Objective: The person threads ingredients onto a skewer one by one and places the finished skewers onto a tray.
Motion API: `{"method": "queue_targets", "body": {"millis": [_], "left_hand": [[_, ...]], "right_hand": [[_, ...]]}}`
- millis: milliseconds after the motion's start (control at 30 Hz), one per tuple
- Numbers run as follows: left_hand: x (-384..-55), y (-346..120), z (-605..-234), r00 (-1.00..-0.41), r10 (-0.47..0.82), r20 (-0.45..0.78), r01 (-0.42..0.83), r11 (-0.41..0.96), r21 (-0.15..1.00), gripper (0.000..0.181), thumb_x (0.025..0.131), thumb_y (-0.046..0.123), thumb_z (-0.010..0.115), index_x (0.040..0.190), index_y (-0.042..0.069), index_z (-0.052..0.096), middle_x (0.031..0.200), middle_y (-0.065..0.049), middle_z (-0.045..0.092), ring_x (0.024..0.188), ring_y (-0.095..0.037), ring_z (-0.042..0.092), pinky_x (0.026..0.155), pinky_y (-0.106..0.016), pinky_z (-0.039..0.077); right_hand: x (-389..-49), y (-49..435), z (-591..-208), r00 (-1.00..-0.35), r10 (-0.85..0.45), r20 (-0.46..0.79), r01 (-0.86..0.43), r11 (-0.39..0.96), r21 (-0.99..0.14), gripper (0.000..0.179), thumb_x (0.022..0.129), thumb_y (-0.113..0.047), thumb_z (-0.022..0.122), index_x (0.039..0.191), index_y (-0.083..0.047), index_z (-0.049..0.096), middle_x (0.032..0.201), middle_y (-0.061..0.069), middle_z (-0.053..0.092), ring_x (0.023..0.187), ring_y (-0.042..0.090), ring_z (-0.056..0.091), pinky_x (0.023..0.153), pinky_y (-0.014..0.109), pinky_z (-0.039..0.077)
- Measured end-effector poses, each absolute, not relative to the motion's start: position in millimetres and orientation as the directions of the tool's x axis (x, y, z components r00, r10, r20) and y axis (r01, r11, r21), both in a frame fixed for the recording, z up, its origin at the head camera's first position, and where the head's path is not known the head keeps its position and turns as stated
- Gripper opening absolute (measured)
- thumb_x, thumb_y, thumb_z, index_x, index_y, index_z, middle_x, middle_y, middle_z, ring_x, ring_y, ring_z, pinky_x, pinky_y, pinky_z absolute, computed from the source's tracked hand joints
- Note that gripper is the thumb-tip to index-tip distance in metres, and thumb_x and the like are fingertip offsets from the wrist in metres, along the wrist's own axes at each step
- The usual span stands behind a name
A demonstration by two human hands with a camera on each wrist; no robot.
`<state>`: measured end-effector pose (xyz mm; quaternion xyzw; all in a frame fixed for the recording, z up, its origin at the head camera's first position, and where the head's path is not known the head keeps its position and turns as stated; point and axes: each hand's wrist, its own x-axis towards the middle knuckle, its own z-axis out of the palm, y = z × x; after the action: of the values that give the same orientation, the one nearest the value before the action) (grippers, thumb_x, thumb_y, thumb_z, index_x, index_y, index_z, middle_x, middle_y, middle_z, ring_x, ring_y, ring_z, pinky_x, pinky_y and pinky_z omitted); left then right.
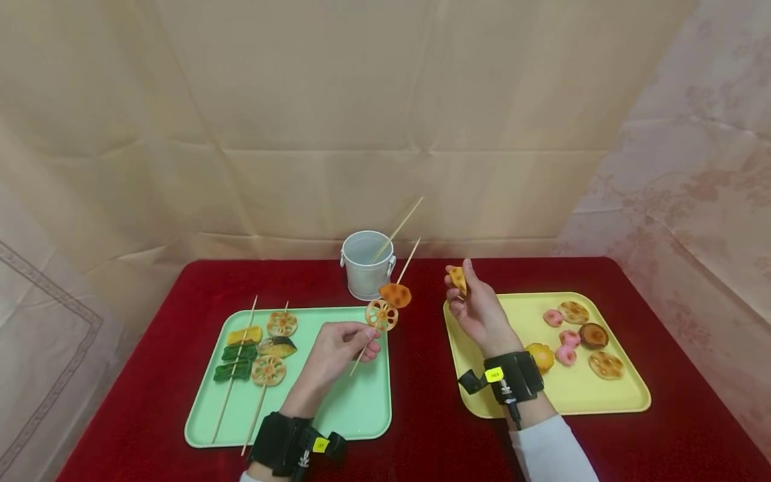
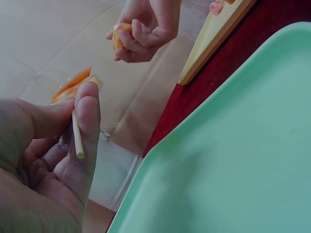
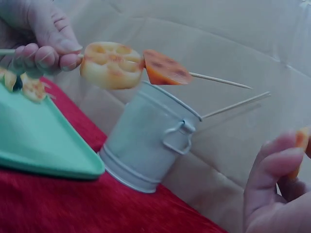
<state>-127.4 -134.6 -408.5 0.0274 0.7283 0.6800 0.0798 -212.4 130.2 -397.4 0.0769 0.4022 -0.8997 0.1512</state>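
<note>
Pinching skewer (image 1: 409, 260) in left hand (image 1: 337, 345), thumb against fingers, over green tray (image 1: 361, 415), right side. Lotus root slice (image 1: 382, 315) and orange slice (image 1: 395, 295) threaded on. Gripping browned yellow wedge (image 1: 458, 280) in right hand (image 1: 480, 317), fingers curled, by yellow tray (image 1: 578, 396).

A: Head view?
B: Up top, fwd + down, widest; gets green tray (image 1: 355, 412), yellow tray (image 1: 578, 396), bucket (image 1: 366, 278).
A: L-wrist view?
B: V. close on L hand (image 1: 337, 345), tilted, faces R hand (image 1: 482, 318).
A: R-wrist view?
B: By R hand, tilted, faces L hand + bucket.
A: Overlap?
B: Both hands, green tray: all 3 views.
</note>
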Motion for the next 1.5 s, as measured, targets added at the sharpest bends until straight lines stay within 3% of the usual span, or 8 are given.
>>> {"method": "queue_targets", "body": {"millis": [167, 367, 500, 600, 1033, 1267, 1500], "left_hand": [[-127, -136, -408, -0.98, 0.189, -0.064, -0.048, 0.09, 0.995, 0.021, 0.102, 0.002, 0.063, 0.109, -0.016, 0.07, 0.082, -0.015, 0.073, 0.069, -0.011, 0.069, 0.067, -0.025, 0.059], [-127, -140, -408, -0.966, 0.246, -0.077, -0.048, 0.124, 0.991, 0.022, 0.101, 0.004, 0.065, 0.107, -0.016, 0.071, 0.079, -0.012, 0.073, 0.068, -0.011, 0.068, 0.066, -0.024, 0.058], [-127, -142, -408, -0.951, 0.294, -0.096, -0.06, 0.131, 0.99, 0.022, 0.101, 0.004, 0.064, 0.106, -0.016, 0.071, 0.079, -0.012, 0.072, 0.067, -0.011, 0.067, 0.065, -0.024, 0.058], [-127, -144, -408, -0.94, 0.327, -0.098, -0.053, 0.144, 0.988, 0.022, 0.101, 0.004, 0.064, 0.105, -0.016, 0.071, 0.079, -0.013, 0.073, 0.067, -0.012, 0.067, 0.065, -0.025, 0.058], [-126, -146, -405, -0.911, 0.396, -0.116, -0.039, 0.197, 0.98, 0.022, 0.102, 0.005, 0.065, 0.105, -0.015, 0.072, 0.081, -0.02, 0.074, 0.069, -0.017, 0.07, 0.069, -0.036, 0.062], [-126, -147, -406, -0.909, 0.399, -0.115, -0.034, 0.205, 0.978, 0.021, 0.102, 0.005, 0.064, 0.102, -0.015, 0.072, 0.078, -0.014, 0.073, 0.067, -0.015, 0.068, 0.066, -0.031, 0.06], [-125, -148, -407, -0.907, 0.407, -0.11, -0.033, 0.191, 0.981, 0.022, 0.102, 0.005, 0.064, 0.104, -0.015, 0.072, 0.079, -0.015, 0.073, 0.067, -0.013, 0.068, 0.066, -0.029, 0.06]], "right_hand": [[-215, 121, -402, -0.95, -0.192, -0.246, 0.31, -0.671, -0.673, 0.034, 0.105, -0.035, 0.056, 0.121, -0.005, 0.059, 0.094, 0.003, 0.06, 0.062, 0.003, 0.052, 0.051, 0.009, 0.041], [-217, 123, -407, -0.955, -0.181, -0.236, 0.294, -0.699, -0.652, 0.026, 0.104, -0.02, 0.061, 0.123, -0.004, 0.07, 0.108, 0.009, 0.066, 0.078, 0.008, 0.061, 0.068, 0.011, 0.051], [-216, 129, -407, -0.959, -0.21, -0.191, 0.284, -0.712, -0.643, 0.025, 0.106, -0.014, 0.058, 0.127, -0.004, 0.069, 0.115, 0.01, 0.067, 0.093, 0.012, 0.063, 0.08, 0.014, 0.054], [-216, 133, -406, -0.964, -0.214, -0.161, 0.266, -0.713, -0.649, 0.023, 0.107, -0.014, 0.057, 0.124, -0.005, 0.069, 0.116, 0.01, 0.067, 0.095, 0.012, 0.064, 0.084, 0.016, 0.054], [-215, 131, -400, -0.977, -0.138, -0.159, 0.211, -0.635, -0.743, 0.019, 0.107, -0.017, 0.058, 0.119, -0.01, 0.07, 0.116, 0.006, 0.074, 0.089, 0.01, 0.067, 0.082, 0.016, 0.055], [-215, 128, -398, -0.98, -0.13, -0.149, 0.198, -0.602, -0.773, 0.02, 0.108, -0.02, 0.057, 0.124, -0.012, 0.066, 0.119, 0.004, 0.073, 0.088, 0.01, 0.066, 0.079, 0.017, 0.053], [-216, 124, -397, -0.983, -0.088, -0.162, 0.183, -0.58, -0.794, 0.023, 0.106, -0.019, 0.06, 0.127, -0.01, 0.064, 0.122, 0.006, 0.071, 0.09, 0.011, 0.064, 0.08, 0.018, 0.053]]}}
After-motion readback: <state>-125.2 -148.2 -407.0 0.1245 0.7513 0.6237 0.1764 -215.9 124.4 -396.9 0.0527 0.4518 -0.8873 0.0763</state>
